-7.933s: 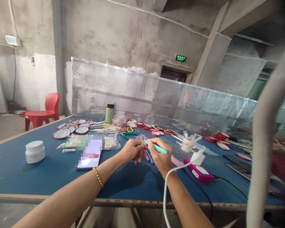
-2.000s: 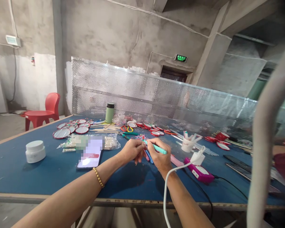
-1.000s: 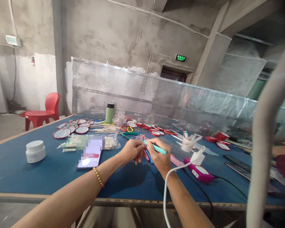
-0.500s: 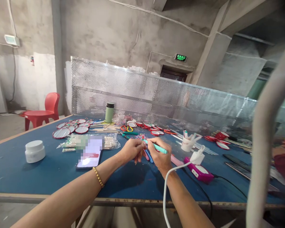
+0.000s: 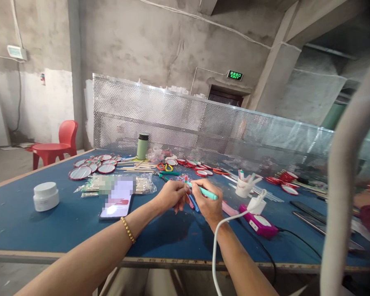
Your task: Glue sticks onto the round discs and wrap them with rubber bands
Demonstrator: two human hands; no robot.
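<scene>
My left hand [image 5: 170, 195] is closed around a thin stick-like piece with colours on it, held just above the blue table [image 5: 64, 222]. My right hand [image 5: 207, 202] grips a teal pen [image 5: 205, 191] whose tip meets that piece between the two hands. Blue and pink pens [image 5: 193, 203] lie on the table under my fingers. A gold bead bracelet [image 5: 128, 230] sits on my left wrist.
A phone [image 5: 117, 202] lies left of my hands, with bagged wooden sticks [image 5: 142, 185] behind it and a white jar [image 5: 45, 196] further left. Red-rimmed round mirrors [image 5: 91, 166], scissors [image 5: 165, 167], a green bottle [image 5: 142, 146], a white cup [image 5: 243, 187], a magenta device [image 5: 259, 224] with cables. A perforated metal screen [image 5: 203, 127] backs the table.
Almost nothing has shifted; both hands stay together at the same spot with the pen tip on the held piece. The view only wobbled slightly.
</scene>
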